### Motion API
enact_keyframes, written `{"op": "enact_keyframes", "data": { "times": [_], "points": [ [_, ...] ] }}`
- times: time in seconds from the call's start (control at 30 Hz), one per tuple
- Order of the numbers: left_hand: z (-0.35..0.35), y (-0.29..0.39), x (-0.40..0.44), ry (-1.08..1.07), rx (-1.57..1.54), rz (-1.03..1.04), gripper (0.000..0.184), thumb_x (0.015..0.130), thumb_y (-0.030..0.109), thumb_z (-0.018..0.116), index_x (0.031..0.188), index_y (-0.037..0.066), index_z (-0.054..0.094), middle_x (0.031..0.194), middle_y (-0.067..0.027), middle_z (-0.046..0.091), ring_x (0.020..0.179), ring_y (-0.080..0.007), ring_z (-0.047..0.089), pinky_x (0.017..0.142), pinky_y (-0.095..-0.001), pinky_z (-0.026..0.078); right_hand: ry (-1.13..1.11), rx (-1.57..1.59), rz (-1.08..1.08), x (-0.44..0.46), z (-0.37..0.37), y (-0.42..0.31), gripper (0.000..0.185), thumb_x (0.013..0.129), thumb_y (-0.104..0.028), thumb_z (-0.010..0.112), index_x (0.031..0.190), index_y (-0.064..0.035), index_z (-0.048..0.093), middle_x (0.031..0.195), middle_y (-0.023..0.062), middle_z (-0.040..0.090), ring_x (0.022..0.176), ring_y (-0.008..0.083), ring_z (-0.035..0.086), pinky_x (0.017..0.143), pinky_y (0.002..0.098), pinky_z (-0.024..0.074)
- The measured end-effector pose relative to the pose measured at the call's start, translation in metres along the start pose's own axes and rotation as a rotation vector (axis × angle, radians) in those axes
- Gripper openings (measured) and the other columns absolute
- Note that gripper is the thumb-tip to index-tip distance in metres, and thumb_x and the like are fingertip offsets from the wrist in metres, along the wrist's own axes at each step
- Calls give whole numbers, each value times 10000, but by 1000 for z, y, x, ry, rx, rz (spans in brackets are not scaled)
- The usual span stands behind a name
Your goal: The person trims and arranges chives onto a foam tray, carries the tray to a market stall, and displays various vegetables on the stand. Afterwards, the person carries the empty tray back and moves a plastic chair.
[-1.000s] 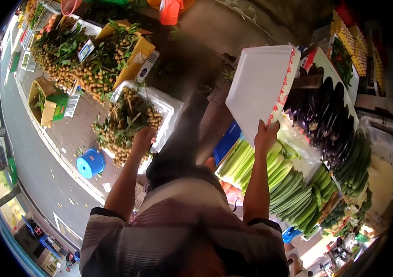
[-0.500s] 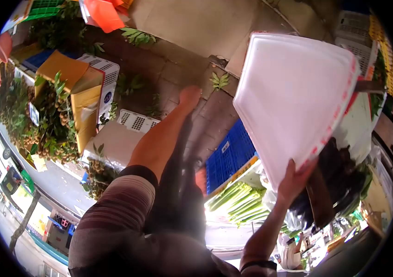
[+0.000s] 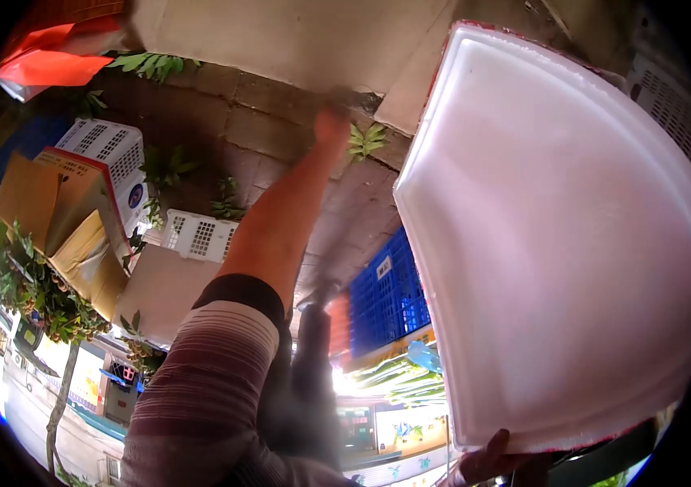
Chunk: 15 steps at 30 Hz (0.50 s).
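A large white foam box lid (image 3: 556, 243) with a raised rim and reddish edges fills the right side of the view, tilted up. My right hand (image 3: 491, 461) grips its lower edge at the bottom of the view; a thumb shows on the rim, while the other fingers are mostly hidden. My left hand (image 3: 331, 126) hangs at the end of my outstretched arm, over the paved ground. Blur and foreshortening keep its fingers from showing clearly, and I see nothing in it.
On the left are a cardboard box (image 3: 90, 252), a white perforated crate (image 3: 106, 154) and leafy fruit branches (image 3: 33, 284). A blue crate (image 3: 390, 292) with long green vegetables (image 3: 398, 377) stands beside the lid. Loose leaves (image 3: 368, 141) lie on the pavement; orange-red bags (image 3: 53, 57) are upper left.
The foam lid looks much larger and nearer, and now covers the dark vegetables behind it. My right hand has shifted down with it. My left hand and the surroundings have shifted in view.
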<state>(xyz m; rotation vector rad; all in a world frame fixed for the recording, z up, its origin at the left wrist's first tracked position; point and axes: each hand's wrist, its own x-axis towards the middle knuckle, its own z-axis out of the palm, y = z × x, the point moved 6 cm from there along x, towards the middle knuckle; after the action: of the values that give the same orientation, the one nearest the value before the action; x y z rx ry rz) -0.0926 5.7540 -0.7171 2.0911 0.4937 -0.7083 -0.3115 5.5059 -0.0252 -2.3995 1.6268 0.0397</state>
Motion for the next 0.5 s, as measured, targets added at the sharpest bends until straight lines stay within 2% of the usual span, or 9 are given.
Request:
{"op": "enact_keyframes", "data": {
  "times": [0.1,0.23,0.3,0.37,0.43,0.5],
  "points": [
    [3,17,1,31,242,-27,244,819,248,626,912,34,699,890,-205,693,837,-398,671,706,-464,537,53,-19,68,3,6,-4,817,872,-237,684,1527,-42,236,1413,255,449,1150,379,553,924,483,536],
    [18,-7,14,7,259,-178,291,825,362,649,892,88,722,904,-181,696,839,-405,670,720,-482,547,96,-31,127,3,9,-8,836,869,-263,696,1524,-31,232,1396,256,464,1142,381,558,926,477,535],
    [15,-22,1,-35,342,140,327,820,393,658,874,75,715,864,-191,694,801,-408,669,693,-478,546,106,-28,170,-1,5,-14,846,867,-277,703,1523,-26,230,1387,257,472,1138,382,560,926,475,535],
    [1,-36,-5,-108,239,143,355,814,417,661,861,69,711,834,-199,692,787,-411,666,674,-471,540,35,-20,150,1,10,-25,854,873,-272,697,1526,-12,211,1402,260,455,1163,388,542,950,478,507],
    [-49,-22,-48,-406,87,-170,352,812,416,645,835,70,703,776,-192,681,726,-357,674,613,-430,521,-36,-16,70,0,18,-44,862,887,-259,683,1533,5,177,1444,266,403,1226,390,488,1009,483,436],
    [-117,3,-82,-325,-65,-294,278,820,327,642,854,57,699,751,-143,677,665,-261,669,583,-396,524,-87,32,-81,-5,26,-53,869,893,-245,664,1538,20,145,1485,278,333,1316,371,391,1088,469,335]
  ]
}}
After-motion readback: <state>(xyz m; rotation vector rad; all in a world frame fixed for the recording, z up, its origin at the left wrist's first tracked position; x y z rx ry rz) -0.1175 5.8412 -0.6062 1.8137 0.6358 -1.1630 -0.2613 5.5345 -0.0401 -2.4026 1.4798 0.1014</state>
